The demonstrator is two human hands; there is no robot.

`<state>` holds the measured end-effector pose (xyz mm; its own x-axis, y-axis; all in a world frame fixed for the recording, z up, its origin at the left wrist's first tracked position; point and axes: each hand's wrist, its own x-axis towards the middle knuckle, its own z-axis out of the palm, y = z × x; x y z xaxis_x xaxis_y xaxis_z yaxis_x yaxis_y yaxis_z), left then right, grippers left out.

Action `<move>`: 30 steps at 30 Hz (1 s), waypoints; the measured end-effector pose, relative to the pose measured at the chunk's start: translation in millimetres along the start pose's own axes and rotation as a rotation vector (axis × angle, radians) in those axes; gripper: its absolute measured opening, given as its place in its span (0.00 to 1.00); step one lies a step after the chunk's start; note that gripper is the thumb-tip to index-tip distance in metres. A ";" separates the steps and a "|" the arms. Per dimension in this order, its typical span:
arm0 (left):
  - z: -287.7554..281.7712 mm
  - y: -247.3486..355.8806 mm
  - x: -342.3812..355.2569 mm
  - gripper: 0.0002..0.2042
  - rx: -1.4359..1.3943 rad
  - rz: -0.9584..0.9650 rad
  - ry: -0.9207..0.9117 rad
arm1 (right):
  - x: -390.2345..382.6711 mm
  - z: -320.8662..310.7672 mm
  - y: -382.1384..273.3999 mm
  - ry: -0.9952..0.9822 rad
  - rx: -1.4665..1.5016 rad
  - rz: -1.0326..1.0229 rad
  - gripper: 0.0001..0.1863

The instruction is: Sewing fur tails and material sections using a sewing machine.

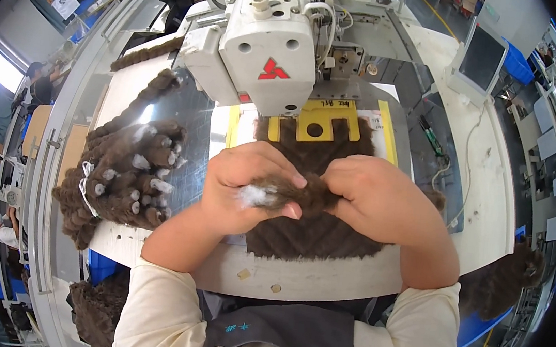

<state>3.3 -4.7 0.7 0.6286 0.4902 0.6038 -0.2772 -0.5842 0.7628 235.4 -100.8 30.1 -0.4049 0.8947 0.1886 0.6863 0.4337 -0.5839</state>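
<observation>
Both hands hold a small brown plush tube (313, 197) in front of the sewing machine. White stuffing (258, 195) pokes out of its left end. My left hand (239, 183) curls around that end, thumb and fingers on either side of the tube. At the other end, my right hand (375, 197) pinches the fur with bent fingers. Beneath them a brown fur panel (311, 242) lies flat, its far part under a yellow clamp plate (330, 109). The hands cover the panel's middle.
The white sewing machine head (265, 48) stands just beyond my hands. At left lies a bundle of stuffed brown tubes (124, 173) tied with white string (86, 186). A green-handled tool (433, 138) and a screen (481, 56) are at right. More brown fur (95, 307) hangs below left.
</observation>
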 end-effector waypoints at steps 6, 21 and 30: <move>3.4 -2.3 -0.6 0.15 -0.037 -0.026 0.071 | 1.6 3.4 1.6 -0.043 0.008 0.044 0.08; 28.8 -12.9 -0.9 0.08 -0.488 -0.408 0.171 | 10.8 4.1 7.7 -0.036 0.090 0.143 0.15; 33.2 -19.1 -0.7 0.09 0.063 -0.258 -0.091 | -5.3 -17.9 -11.0 0.201 0.218 0.044 0.17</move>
<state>32.3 -15.4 -21.9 0.7360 0.5694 0.3663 -0.0557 -0.4883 0.8709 240.8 -108.5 49.7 -0.2348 0.9247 0.2996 0.5454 0.3805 -0.7468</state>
